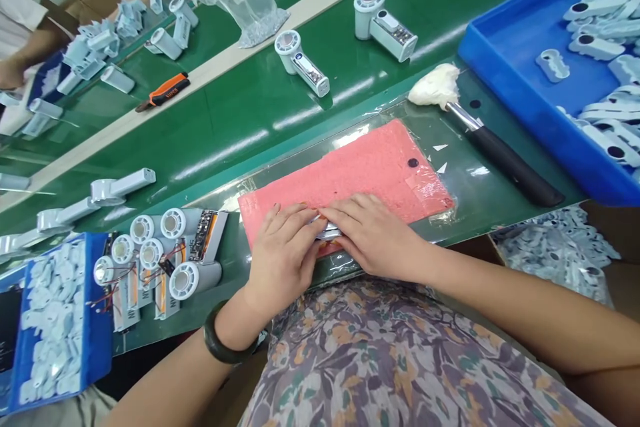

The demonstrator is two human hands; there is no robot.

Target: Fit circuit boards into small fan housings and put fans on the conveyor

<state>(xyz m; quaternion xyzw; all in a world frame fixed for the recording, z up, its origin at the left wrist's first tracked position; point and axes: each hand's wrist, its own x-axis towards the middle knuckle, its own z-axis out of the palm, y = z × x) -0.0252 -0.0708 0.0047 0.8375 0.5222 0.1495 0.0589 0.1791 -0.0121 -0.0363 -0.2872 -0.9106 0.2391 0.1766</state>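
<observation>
My left hand point(285, 253) and my right hand point(367, 233) meet over the near edge of a pink foam pad point(345, 177). Between them they press on a pale grey plastic part point(327, 232), mostly covered by the fingers, so its full shape is hidden. Fingers of both hands are bent around it, with the fingertips close together. To the left of my left hand lies a group of unfinished handheld fans point(185, 280) with round grilles, wires and exposed circuit boards. A small black dot sticker point(413, 163) lies on the pad's right part.
Two fan bodies point(303, 63) point(385, 23) lie on the green conveyor point(225, 113). A black-handled tool point(515, 163) with a white wad lies right of the pad. Blue trays point(520, 120) point(97, 320) of parts flank me. Orange-handled cutters point(167, 89) and a co-worker's arm point(37, 47) are farther left.
</observation>
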